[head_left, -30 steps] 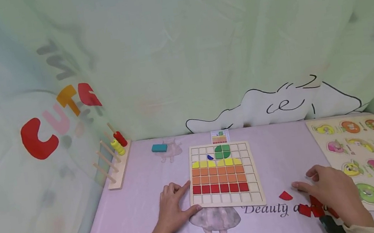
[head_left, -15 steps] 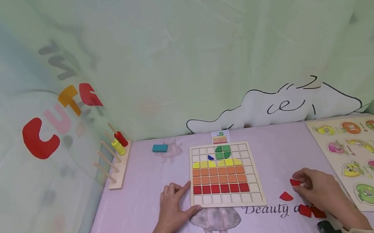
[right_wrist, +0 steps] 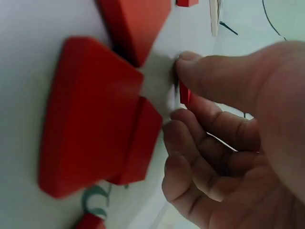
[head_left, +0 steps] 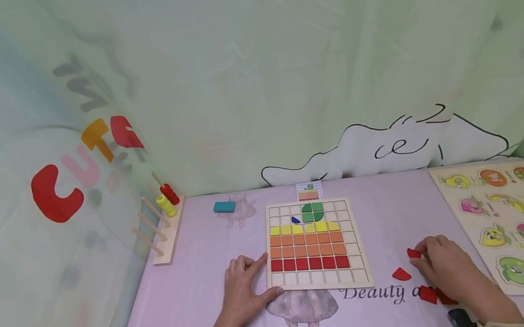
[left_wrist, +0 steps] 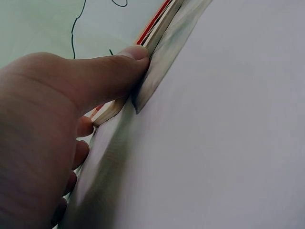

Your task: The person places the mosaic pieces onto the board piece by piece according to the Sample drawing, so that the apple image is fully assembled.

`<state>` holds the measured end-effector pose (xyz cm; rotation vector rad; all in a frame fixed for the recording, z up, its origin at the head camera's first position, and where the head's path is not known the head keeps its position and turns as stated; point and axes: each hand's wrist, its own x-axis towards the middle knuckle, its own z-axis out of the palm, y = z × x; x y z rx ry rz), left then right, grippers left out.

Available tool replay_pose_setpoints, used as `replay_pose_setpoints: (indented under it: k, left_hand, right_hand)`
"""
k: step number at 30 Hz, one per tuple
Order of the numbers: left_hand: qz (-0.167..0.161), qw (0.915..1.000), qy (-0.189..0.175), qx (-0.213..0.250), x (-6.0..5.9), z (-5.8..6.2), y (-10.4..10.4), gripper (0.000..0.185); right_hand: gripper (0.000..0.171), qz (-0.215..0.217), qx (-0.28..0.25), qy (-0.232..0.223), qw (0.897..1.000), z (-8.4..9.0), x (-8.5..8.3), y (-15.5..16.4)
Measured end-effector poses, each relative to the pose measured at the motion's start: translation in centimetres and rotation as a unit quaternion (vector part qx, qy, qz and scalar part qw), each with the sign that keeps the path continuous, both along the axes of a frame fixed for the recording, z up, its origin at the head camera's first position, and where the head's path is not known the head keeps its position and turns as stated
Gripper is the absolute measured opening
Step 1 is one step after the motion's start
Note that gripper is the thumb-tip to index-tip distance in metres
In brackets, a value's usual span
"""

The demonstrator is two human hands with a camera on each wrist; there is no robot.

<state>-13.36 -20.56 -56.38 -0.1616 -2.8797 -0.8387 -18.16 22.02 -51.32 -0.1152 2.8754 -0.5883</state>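
Note:
My left hand lies at the near left corner of a wooden grid board, index finger along its left edge and thumb against its front edge. The board carries rows of red, orange and yellow pieces, plus green pieces and a small blue one. To the right of the board, my right hand pinches a small red piece between thumb and fingertips. Close by on the table lie a red quarter-round piece and a red block; another red block is partly hidden beneath the hand.
A fruit puzzle board lies at the right. A small pattern card sits behind the grid board, with a teal block to its left. At the far left stands a peg rack with yellow and red beads.
My right hand has moved from above the red blocks slightly left and now has a red piece in its fingertips. The left hand has stayed at the board's corner.

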Motion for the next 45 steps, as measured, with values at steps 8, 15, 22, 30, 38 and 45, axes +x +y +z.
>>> replay_pose_setpoints:
  k: [8, 15, 22, 30, 38, 45]
  left_hand:
    - [-0.003, 1.0, -0.001, -0.001, -0.1, 0.1, 0.0, 0.082]
    - [-0.002, 1.0, -0.006, 0.0, 0.0, 0.1, 0.0, 0.083]
    - [0.0, 1.0, -0.003, -0.003, 0.1, 0.3, -0.1, 0.082]
    - [-0.009, 0.9999, -0.013, -0.003, 0.1, 0.6, 0.0, 0.077]
    - [-0.039, 0.9991, 0.0, 0.015, 0.0, 0.5, -0.5, 0.071]
    - [-0.042, 0.9986, 0.027, 0.015, 0.0, 0.4, -0.8, 0.07]
  right_hand:
    - [0.049, -0.03, -0.077, 0.017, 0.996, 0.9, 0.1, -0.2]
    - [0.044, -0.07, -0.187, 0.041, 0.979, 0.7, 0.5, -2.7]
    - [0.046, -0.04, -0.285, 0.008, 0.958, 0.8, 0.3, -7.4]
    - [0.029, 0.055, -0.34, 0.016, 0.939, 0.4, 0.7, -15.3]
    - [0.022, 0.157, -0.33, -0.001, 0.931, -1.0, 0.9, -20.5]
    - [0.02, 0.199, -0.226, 0.065, 0.951, -1.1, 1.0, -22.7]
